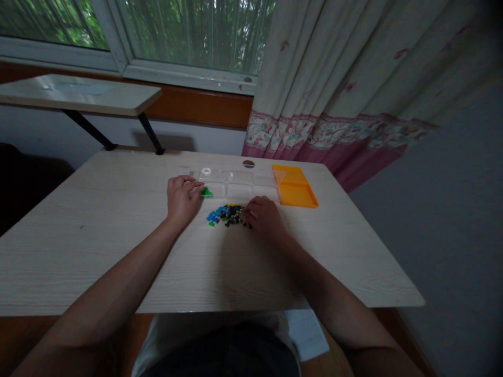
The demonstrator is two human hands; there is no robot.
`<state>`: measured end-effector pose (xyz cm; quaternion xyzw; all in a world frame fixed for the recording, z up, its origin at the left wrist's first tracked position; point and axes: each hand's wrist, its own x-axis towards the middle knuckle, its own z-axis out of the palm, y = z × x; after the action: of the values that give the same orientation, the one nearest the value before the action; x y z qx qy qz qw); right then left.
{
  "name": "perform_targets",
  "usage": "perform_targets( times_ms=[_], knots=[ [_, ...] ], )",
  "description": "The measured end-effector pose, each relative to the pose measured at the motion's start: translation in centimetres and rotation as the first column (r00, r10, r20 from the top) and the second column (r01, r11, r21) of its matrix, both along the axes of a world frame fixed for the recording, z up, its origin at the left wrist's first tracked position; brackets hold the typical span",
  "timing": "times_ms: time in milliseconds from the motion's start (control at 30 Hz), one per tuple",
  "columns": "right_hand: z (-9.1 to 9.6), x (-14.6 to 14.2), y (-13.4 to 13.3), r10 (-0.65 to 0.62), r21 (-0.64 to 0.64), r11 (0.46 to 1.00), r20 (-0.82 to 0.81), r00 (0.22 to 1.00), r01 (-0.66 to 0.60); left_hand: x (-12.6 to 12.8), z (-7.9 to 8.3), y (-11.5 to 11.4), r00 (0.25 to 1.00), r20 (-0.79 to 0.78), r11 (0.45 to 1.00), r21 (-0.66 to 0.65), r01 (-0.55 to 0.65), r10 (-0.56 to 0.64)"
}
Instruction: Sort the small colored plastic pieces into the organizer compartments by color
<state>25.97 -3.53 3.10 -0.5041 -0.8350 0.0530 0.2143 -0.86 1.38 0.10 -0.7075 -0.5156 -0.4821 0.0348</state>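
Note:
A small heap of tiny coloured pieces (226, 215), blue, green, yellow and dark, lies on the pale wooden table (98, 235). My right hand (264, 214) rests at the heap's right edge, fingers curled onto the pieces. My left hand (181, 197) sits to the heap's upper left, fingers pinched together beside a clear compartment box (236, 184). A little pile of green pieces (206, 192) lies in the box's near-left compartment, right at my left fingertips. What the pinch holds is too small to make out.
An orange plastic lid (294, 187) lies to the right of the clear box. A dark round spot (248, 164) sits at the table's far edge. A second tabletop (78, 94) stands at the back left under the window. A curtain (353, 89) hangs at the right.

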Motion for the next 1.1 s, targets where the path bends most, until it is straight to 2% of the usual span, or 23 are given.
perform_targets(
  times_ms=[133,267,367,467,567,667,800,1000,1100],
  knots=[
    [-0.1,0.0,0.2,0.009,0.032,0.999,-0.120,0.993,-0.005,0.0,0.1,0.0,1.000,-0.005,1.000,0.015,0.002,-0.002],
    [-0.2,-0.1,0.4,0.005,0.017,1.000,-0.247,0.969,-0.001,0.6,1.0,-0.8,0.999,-0.043,0.999,0.009,0.031,-0.031],
    [0.0,-0.2,0.4,-0.014,-0.051,0.999,-0.303,0.953,-0.002,1.9,1.9,-2.2,0.987,-0.088,0.990,0.017,0.140,-0.138],
    [0.2,-0.4,0.5,-0.058,-0.150,0.989,-0.346,0.937,0.006,3.6,2.3,-3.7,0.924,-0.174,0.940,-0.042,0.339,-0.341],
    [0.3,-0.5,0.6,-0.128,-0.250,0.968,-0.418,0.900,0.022,4.8,2.2,-4.5,0.871,-0.227,0.900,-0.115,0.421,-0.436],
    [0.2,-0.6,0.5,-0.169,-0.331,0.944,-0.499,0.850,-0.006,5.1,1.9,-4.7,0.859,-0.233,0.889,-0.158,0.429,-0.456],
    [0.2,-0.8,0.2,-0.184,-0.411,0.908,-0.576,0.797,-0.087,5.0,1.8,-4.5,0.862,-0.214,0.887,-0.154,0.435,-0.460],
    [0.2,-0.9,0.0,-0.178,-0.464,0.872,-0.598,0.782,-0.157,5.0,2.0,-4.6,0.852,-0.211,0.877,-0.091,0.471,-0.479],
    [0.2,-0.9,0.0,-0.157,-0.442,0.883,-0.598,0.786,-0.160,4.8,2.1,-4.6,0.853,-0.216,0.880,-0.079,0.469,-0.474]
  ],
)
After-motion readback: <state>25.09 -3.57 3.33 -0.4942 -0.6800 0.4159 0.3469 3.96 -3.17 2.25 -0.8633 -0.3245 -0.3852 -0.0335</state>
